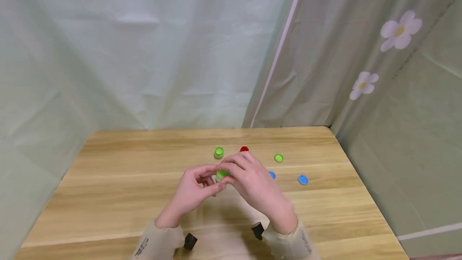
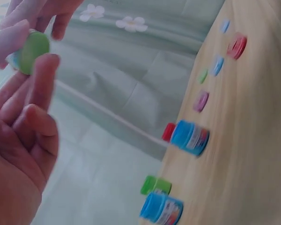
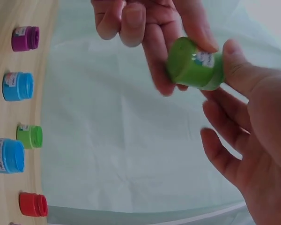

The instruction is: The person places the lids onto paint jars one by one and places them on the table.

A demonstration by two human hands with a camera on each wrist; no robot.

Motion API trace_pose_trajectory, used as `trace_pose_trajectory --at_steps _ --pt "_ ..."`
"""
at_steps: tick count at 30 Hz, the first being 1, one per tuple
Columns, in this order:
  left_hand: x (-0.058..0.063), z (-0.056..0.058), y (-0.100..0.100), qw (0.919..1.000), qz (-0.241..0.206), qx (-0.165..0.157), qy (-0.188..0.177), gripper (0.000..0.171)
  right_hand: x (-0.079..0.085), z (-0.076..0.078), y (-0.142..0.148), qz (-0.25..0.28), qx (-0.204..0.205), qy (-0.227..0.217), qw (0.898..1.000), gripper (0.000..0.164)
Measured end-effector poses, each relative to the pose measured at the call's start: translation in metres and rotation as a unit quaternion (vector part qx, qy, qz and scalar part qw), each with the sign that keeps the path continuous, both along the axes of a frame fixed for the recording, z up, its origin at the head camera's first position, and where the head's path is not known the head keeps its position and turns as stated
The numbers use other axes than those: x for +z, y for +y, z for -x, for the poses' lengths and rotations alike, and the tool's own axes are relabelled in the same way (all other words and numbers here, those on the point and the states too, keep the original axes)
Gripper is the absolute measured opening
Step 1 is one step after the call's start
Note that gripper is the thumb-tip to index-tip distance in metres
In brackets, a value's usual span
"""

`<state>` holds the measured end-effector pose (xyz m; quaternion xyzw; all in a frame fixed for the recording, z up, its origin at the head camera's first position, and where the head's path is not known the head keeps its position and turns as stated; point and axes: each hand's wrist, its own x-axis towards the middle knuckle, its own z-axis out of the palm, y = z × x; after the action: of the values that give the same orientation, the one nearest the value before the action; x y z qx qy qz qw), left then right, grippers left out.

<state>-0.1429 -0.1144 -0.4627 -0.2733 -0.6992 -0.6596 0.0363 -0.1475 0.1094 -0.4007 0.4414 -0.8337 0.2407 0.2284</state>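
Between the fingertips of both hands, above the table, is a small green paint jar (image 3: pixel 192 65) with a label on its side. My left hand (image 1: pixel 193 187) pinches it between thumb and fingers. My right hand (image 1: pixel 254 181) grips its other end, the thumb (image 3: pixel 239 65) against it in the right wrist view. The left wrist view shows a flat green end of the jar (image 2: pixel 36 50). I cannot tell whether a lid is on it. Behind the hands a green jar (image 1: pixel 219 153) and a partly covered red jar (image 1: pixel 244 149) stand on the table.
To the right on the wooden table (image 1: pixel 108 200) lie a green lid (image 1: pixel 278 158) and a blue lid (image 1: pixel 303 180). The left wrist view adds a pink lid (image 2: pixel 201 101) and a red lid (image 2: pixel 237 46). Blue jars (image 3: pixel 18 86) and a purple jar (image 3: pixel 25 38) stand uncapped.
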Motion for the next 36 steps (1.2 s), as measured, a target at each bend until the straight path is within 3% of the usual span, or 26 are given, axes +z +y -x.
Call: trace_pose_trajectory --at_steps 5,10,14,18,23,27,36 --pt "0.004 0.001 -0.018 0.999 0.015 0.035 -0.024 0.043 0.001 0.001 -0.001 0.03 -0.025 0.009 0.999 0.048" --pt "0.009 0.004 -0.047 0.9923 0.034 0.111 -0.043 0.042 0.002 0.001 0.007 0.056 -0.044 -0.011 0.997 0.056" --pt "0.005 0.005 -0.078 0.9761 0.087 0.188 -0.066 0.037 0.002 0.002 0.017 0.073 -0.062 -0.037 0.995 0.052" --pt "-0.01 0.011 -0.112 0.9548 0.144 0.241 -0.096 0.042 0.004 0.003 0.027 0.091 -0.075 -0.056 0.991 0.038" --pt "-0.031 0.017 -0.149 0.9319 0.186 0.274 -0.148 0.054 0.008 0.004 0.039 0.086 -0.09 -0.07 0.99 0.033" --pt "-0.04 0.017 -0.17 0.9163 0.217 0.291 -0.168 0.06 0.009 0.004 0.046 0.088 -0.095 -0.07 0.989 0.037" --pt "-0.05 0.02 -0.187 0.9021 0.233 0.308 -0.192 0.064 0.014 0.007 0.056 0.092 -0.107 -0.057 0.988 0.036"
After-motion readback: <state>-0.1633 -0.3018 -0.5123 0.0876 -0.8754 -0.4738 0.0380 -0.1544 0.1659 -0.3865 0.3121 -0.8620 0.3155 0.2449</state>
